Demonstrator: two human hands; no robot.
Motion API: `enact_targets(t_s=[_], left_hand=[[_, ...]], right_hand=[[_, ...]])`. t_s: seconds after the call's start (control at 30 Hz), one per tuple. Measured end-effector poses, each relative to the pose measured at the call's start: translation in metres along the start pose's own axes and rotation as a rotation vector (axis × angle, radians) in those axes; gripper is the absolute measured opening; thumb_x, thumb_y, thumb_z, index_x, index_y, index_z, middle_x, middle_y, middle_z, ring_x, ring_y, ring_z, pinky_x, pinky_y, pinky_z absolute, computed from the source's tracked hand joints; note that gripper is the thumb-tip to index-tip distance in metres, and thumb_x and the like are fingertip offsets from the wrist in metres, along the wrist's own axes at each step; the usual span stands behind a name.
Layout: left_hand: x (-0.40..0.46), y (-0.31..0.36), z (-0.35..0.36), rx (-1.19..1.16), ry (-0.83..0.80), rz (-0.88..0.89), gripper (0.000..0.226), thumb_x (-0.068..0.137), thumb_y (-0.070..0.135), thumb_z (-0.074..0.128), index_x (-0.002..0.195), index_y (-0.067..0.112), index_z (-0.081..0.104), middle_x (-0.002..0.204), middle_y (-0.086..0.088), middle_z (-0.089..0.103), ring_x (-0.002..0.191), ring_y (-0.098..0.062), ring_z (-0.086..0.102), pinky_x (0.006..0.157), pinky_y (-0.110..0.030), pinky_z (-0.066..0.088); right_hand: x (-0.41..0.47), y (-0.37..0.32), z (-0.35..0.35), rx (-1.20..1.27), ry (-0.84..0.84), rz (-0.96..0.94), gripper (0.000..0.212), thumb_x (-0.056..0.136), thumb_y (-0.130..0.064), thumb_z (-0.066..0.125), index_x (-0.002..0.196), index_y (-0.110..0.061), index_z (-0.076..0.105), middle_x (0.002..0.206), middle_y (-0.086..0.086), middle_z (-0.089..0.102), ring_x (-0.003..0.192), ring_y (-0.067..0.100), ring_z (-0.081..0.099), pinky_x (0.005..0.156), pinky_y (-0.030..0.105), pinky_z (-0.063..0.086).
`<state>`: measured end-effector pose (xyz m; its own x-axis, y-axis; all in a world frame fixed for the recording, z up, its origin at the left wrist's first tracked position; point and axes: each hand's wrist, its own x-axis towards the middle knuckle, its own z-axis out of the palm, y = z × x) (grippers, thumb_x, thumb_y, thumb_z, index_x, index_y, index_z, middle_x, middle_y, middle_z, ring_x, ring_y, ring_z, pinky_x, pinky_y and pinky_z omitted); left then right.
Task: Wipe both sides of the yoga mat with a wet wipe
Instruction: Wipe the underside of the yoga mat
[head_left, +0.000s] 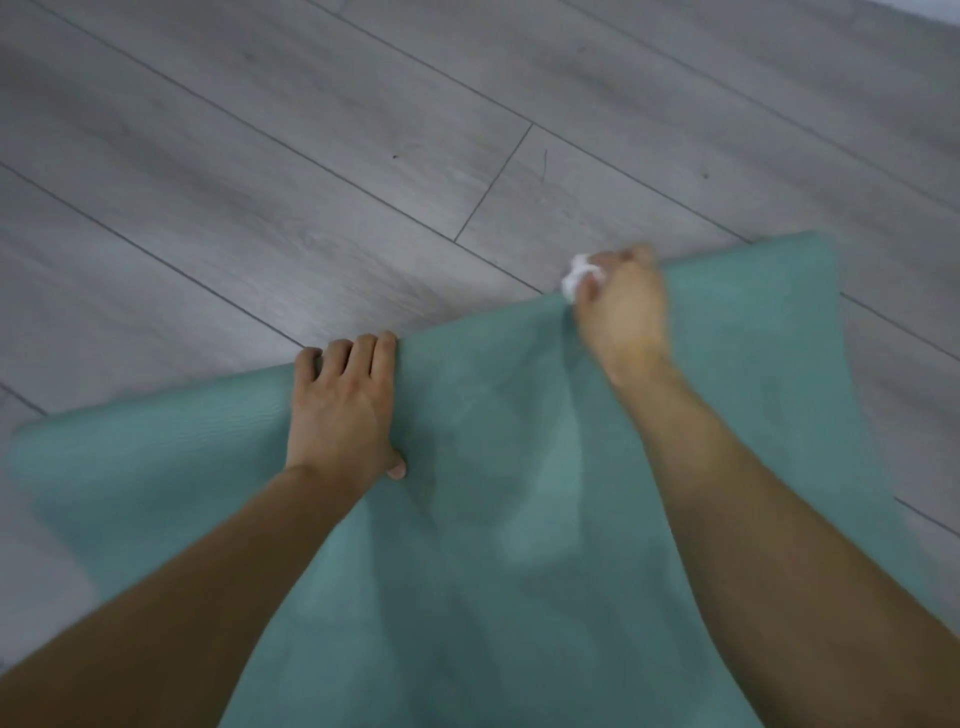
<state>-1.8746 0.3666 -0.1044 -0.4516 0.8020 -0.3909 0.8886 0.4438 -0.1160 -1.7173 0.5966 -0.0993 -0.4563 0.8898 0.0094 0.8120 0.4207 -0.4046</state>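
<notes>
Grey wood-plank floor (260, 156) with a teal yoga mat (493, 519) spread across it, both hands at the mat's far edge.

Left hand (343, 410) lies on the mat, its fingers (358, 353) curled over the far edge and thumb pressed on the surface. Right hand (623, 306) also reaches that edge, fingers closed around a crumpled white wet wipe (574, 278) that sticks out beside the thumb; motion blur hides whether it also grips the mat.

The yoga mat (467, 519) looked like matt teal foam with a fine ribbed texture at its left end. The floor (311, 156) was grey wood-grain planks, faintly sheened. The wipe (574, 278) was crumpled white cloth-like paper.
</notes>
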Motion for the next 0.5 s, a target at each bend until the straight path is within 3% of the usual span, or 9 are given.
enact_targets(t_s=[0.03,0.07,0.17,0.2,0.23,0.33,0.37,0.47,0.5], left_hand=[[0.001,0.000,0.000,0.001,-0.003,0.001,0.153,0.019,0.068,0.096,0.149,0.012,0.036,0.132,-0.002,0.053,0.120,-0.029,0.051,0.108,-0.048,0.037],[0.002,0.000,-0.001,0.001,-0.007,0.005,0.153,0.019,0.068,0.096,0.148,0.013,0.035,0.132,-0.002,0.053,0.120,-0.028,0.051,0.108,-0.048,0.037],[0.004,-0.002,-0.001,-0.012,-0.011,0.018,0.153,0.020,0.068,0.096,0.149,0.014,0.034,0.134,-0.001,0.053,0.122,-0.028,0.052,0.109,-0.048,0.037],[0.003,-0.002,-0.002,-0.013,-0.010,0.018,0.153,0.021,0.068,0.096,0.149,0.014,0.033,0.135,-0.001,0.052,0.123,-0.028,0.052,0.110,-0.047,0.037],[0.002,-0.002,-0.002,-0.011,-0.006,0.017,0.153,0.021,0.068,0.096,0.149,0.014,0.033,0.135,-0.001,0.052,0.123,-0.028,0.051,0.110,-0.047,0.037],[0.003,-0.002,0.000,-0.024,-0.004,0.016,0.153,0.020,0.069,0.096,0.149,0.015,0.032,0.135,-0.001,0.052,0.122,-0.028,0.051,0.110,-0.048,0.037],[0.006,-0.002,0.000,-0.030,0.003,0.024,0.153,0.020,0.070,0.096,0.148,0.015,0.032,0.135,-0.001,0.052,0.123,-0.028,0.051,0.110,-0.047,0.037],[0.010,-0.008,-0.001,-0.050,0.007,0.044,0.159,0.020,0.073,0.094,0.154,0.017,0.027,0.142,-0.001,0.050,0.132,-0.027,0.049,0.116,-0.048,0.034],[0.008,-0.011,0.000,-0.060,0.019,0.048,0.163,0.022,0.076,0.092,0.157,0.018,0.023,0.146,-0.001,0.047,0.137,-0.027,0.046,0.120,-0.049,0.031]], right_hand=[[0.000,0.003,0.000,0.021,0.018,0.114,0.023,0.099,-0.009,0.055,0.113,-0.003,0.072,0.116,0.023,0.061,0.106,0.040,0.062,0.083,0.031,0.046],[-0.011,-0.012,0.009,0.035,0.010,0.037,0.023,0.099,-0.009,0.055,0.113,-0.002,0.073,0.115,0.023,0.061,0.102,0.041,0.064,0.084,0.035,0.050],[-0.067,-0.069,0.038,0.128,-0.317,-0.476,0.025,0.101,-0.012,0.056,0.121,-0.010,0.071,0.117,0.015,0.059,0.096,0.036,0.068,0.087,0.042,0.056],[-0.066,-0.065,0.038,0.129,-0.359,-0.542,0.026,0.101,-0.012,0.056,0.124,-0.011,0.069,0.119,0.015,0.058,0.097,0.036,0.068,0.088,0.043,0.056],[-0.053,-0.054,0.033,0.096,-0.319,-0.488,0.028,0.102,-0.012,0.054,0.125,-0.010,0.069,0.121,0.016,0.058,0.099,0.036,0.067,0.089,0.042,0.055],[-0.032,-0.010,0.019,0.133,0.090,0.115,0.027,0.102,-0.010,0.055,0.123,-0.006,0.072,0.119,0.020,0.059,0.097,0.040,0.066,0.092,0.035,0.047],[-0.046,-0.016,0.024,0.187,0.142,0.134,0.026,0.100,-0.007,0.059,0.122,-0.005,0.072,0.118,0.020,0.060,0.097,0.039,0.066,0.092,0.033,0.046],[-0.120,-0.056,0.071,0.204,-0.204,-0.554,0.032,0.095,-0.003,0.064,0.127,-0.002,0.069,0.119,0.019,0.065,0.102,0.038,0.069,0.097,0.040,0.052],[-0.124,-0.048,0.073,0.252,-0.284,-0.618,0.031,0.096,-0.007,0.064,0.126,-0.006,0.070,0.117,0.017,0.067,0.101,0.036,0.069,0.092,0.047,0.055]])
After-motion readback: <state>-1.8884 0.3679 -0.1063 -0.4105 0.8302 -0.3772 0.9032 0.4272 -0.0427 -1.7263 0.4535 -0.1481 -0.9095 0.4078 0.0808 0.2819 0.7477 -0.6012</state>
